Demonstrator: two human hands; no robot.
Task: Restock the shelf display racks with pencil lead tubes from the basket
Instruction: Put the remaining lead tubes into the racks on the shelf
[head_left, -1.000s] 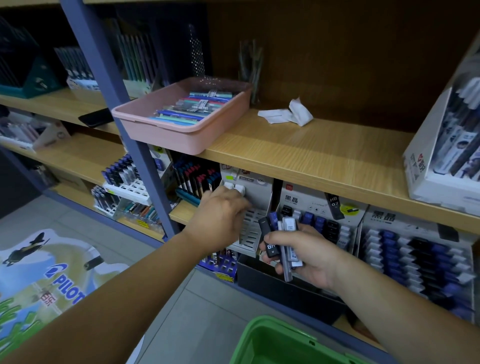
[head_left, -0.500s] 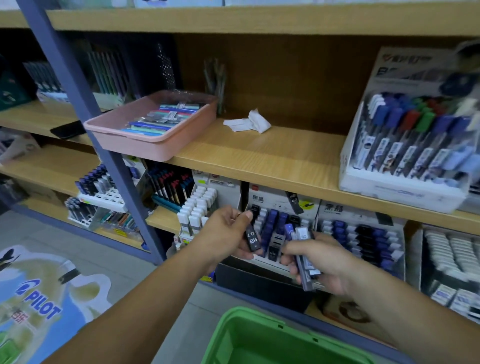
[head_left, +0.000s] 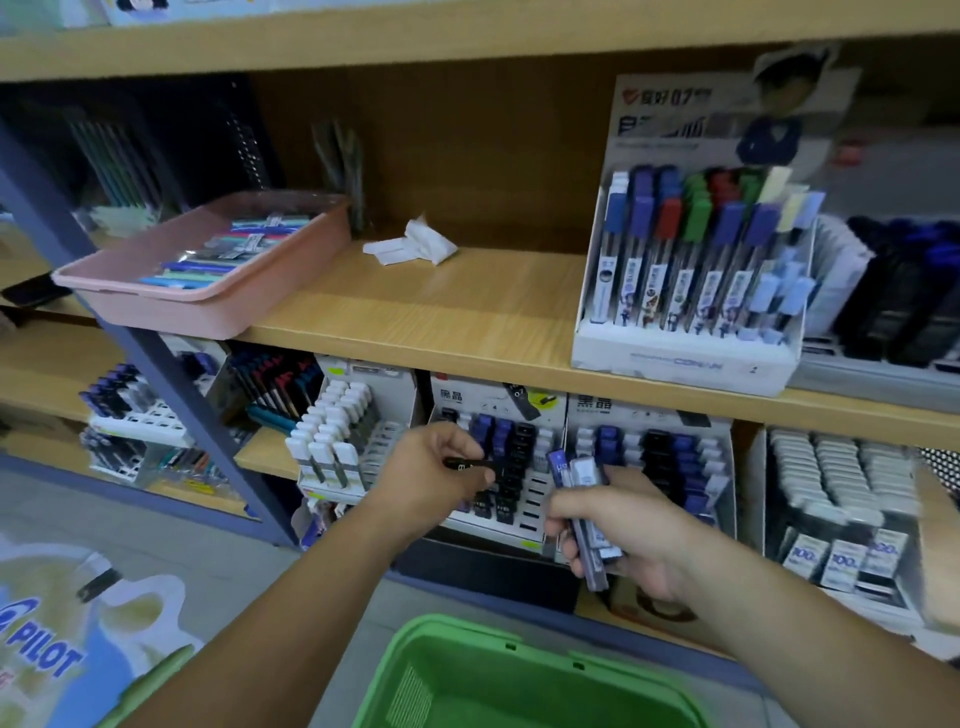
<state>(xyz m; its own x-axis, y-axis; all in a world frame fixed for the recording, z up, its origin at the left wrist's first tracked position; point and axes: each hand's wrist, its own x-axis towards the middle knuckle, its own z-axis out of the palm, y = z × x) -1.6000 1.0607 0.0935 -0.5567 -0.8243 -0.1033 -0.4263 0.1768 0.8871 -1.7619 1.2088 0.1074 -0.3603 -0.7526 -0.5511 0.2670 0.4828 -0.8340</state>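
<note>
Before the white cardboard display rack (head_left: 467, 402) under the wooden shelf (head_left: 415, 322), the left hand (head_left: 426, 480) pinches 1 black plastic pencil lead tube (head_left: 467, 464) sideways. The right hand (head_left: 628, 530) grips a bundle of blue and clear tubes (head_left: 584, 475), near the green plastic basket (head_left: 452, 631).

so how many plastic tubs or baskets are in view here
2. A pink tray sits on the middle shelf at left, with pens in it; a green basket is at the bottom edge of view. Others may be hidden in the dark shelf bays.
</note>
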